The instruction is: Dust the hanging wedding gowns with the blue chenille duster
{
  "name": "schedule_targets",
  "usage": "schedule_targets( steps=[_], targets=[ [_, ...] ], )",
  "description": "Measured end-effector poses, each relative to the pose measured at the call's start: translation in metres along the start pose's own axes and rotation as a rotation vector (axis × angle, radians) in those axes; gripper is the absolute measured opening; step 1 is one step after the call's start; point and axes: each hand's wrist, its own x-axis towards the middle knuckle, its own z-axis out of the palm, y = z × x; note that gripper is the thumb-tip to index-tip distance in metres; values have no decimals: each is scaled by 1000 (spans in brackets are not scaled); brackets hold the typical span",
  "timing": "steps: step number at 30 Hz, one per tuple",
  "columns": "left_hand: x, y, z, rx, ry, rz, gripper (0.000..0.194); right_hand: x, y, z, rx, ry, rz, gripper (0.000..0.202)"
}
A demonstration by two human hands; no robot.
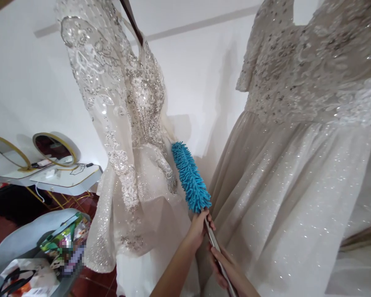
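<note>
A duster with a fluffy blue head [191,177] and a slim metal-looking handle is in both my hands. My left hand [200,225] is closed round the handle just below the blue head. Lower down, my right hand [221,264] grips the same handle. The head tilts up and left, its tip close to the waist of a beaded long-sleeved white gown [145,103]; whether it touches the fabric I cannot tell. To the right hangs a second sparkling white gown [284,177] with short sleeves and a full skirt.
At the left, a white table [71,175] with gold legs carries a round mirror [55,149], and another mirror [10,152] stands beside it. A grey chair [21,231] holds bags, one a colourful bag [64,239]. Behind the gowns is a white wall [200,70].
</note>
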Motion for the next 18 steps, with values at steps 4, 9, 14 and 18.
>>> schedule_targets(
  steps=[4,9,14,18],
  targets=[
    [-5,0,14,25,-26,35,48,-11,-9,-7,77,-73,15,51],
    [-27,1,25,47,-48,-33,49,-31,-8,-14,65,-47,59,53],
    [-27,24,31,114,-143,-64,48,-24,-22,0,139,-57,-7,45],
    [-2,37,29,8,-112,16,49,3,-38,17,218,-115,-50,51]
  ],
)
